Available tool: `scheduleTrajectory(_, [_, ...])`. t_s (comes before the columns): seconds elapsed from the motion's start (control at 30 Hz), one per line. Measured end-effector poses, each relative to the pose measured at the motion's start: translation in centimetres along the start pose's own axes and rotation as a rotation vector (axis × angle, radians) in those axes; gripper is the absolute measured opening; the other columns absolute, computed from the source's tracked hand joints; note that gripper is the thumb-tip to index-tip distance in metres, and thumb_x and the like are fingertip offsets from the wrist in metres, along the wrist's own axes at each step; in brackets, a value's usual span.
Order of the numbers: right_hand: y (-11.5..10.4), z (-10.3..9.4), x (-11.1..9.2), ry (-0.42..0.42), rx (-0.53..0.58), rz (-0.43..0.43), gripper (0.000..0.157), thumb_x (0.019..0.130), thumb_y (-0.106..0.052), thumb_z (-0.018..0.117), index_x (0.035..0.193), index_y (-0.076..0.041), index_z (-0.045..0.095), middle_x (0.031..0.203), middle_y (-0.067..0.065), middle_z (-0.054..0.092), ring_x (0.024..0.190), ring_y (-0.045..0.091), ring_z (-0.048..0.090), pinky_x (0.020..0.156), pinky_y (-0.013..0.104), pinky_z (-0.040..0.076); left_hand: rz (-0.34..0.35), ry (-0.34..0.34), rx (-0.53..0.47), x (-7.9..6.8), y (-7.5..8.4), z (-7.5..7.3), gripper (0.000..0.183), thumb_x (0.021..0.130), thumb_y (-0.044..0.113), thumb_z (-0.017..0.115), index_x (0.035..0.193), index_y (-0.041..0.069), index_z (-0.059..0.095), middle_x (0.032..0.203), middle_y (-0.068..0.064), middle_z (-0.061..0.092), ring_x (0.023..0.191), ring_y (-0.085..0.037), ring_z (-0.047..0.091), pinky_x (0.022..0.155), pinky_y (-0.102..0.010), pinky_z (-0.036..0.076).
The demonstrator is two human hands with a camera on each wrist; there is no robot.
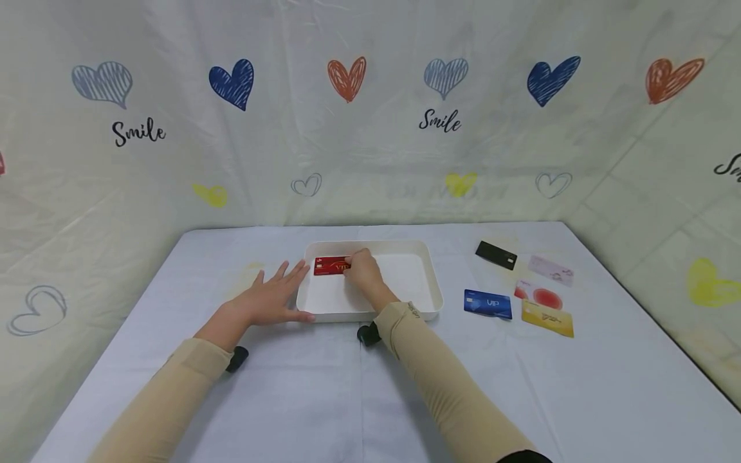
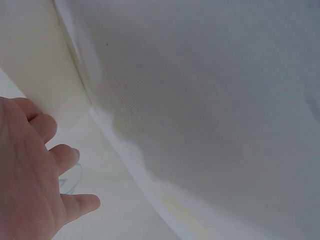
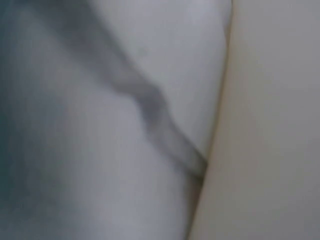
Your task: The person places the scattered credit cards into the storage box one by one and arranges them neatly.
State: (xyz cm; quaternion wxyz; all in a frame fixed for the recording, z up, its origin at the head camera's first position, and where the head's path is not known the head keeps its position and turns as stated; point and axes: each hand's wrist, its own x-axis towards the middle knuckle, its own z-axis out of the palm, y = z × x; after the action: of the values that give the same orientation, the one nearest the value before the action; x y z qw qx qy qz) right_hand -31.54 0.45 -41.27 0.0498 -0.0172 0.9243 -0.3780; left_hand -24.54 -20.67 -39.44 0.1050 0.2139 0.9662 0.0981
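Note:
In the head view a white tray (image 1: 405,290) lies on the cloth-covered table. My right hand (image 1: 367,278) reaches into it over the front wall and pinches the right end of a red VIP card (image 1: 330,265), which lies flat toward the tray's back left. Fingers of this hand hide part of the card. Spread out at the tray's left side is my left hand (image 1: 271,298), its fingertips and thumb right at the rim. The left wrist view has the left hand (image 2: 30,175) beside the pale tray wall (image 2: 42,45); the right wrist view holds only blurred cloth and tray wall (image 3: 265,120).
Right of the tray lie a black card (image 1: 496,255), a blue VIP card (image 1: 487,304), a gold card (image 1: 547,318), a red-and-white card (image 1: 538,295) and a pale pink card (image 1: 550,271). A curtain (image 1: 393,148) printed with hearts stands behind the table (image 1: 324,399).

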Motion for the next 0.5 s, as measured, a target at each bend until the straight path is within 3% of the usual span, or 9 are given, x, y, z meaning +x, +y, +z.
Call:
scheduleTrajectory(0.33, [0.6,-1.2,0.2,0.006,0.109,0.005,0.037,0.1,-0.005,0.065,0.136,0.002,0.065,0.142,0.018,0.059,0.131,0.029,0.053,0.108,0.038,0.046,-0.005,-0.008,-0.008,0.1,0.3,-0.1,0.117,0.084,0.071,0.068,0.165,0.006,0.013,0.17,-0.016,0.011,0.154,-0.046,0.005,0.113,-0.077,0.003])
scheduleTrajectory(0.5, [1.0,-2.3,-0.1,-0.041,0.128,0.02,0.041,0.101,-0.011,0.066,0.141,-0.003,0.062,0.148,0.015,0.055,0.128,0.029,0.054,0.105,0.04,0.048,-0.016,-0.024,0.004,0.3,0.2,-0.1,0.119,0.083,0.073,0.067,0.165,0.006,0.012,0.171,-0.015,0.01,0.154,-0.046,0.004,0.113,-0.077,0.002])
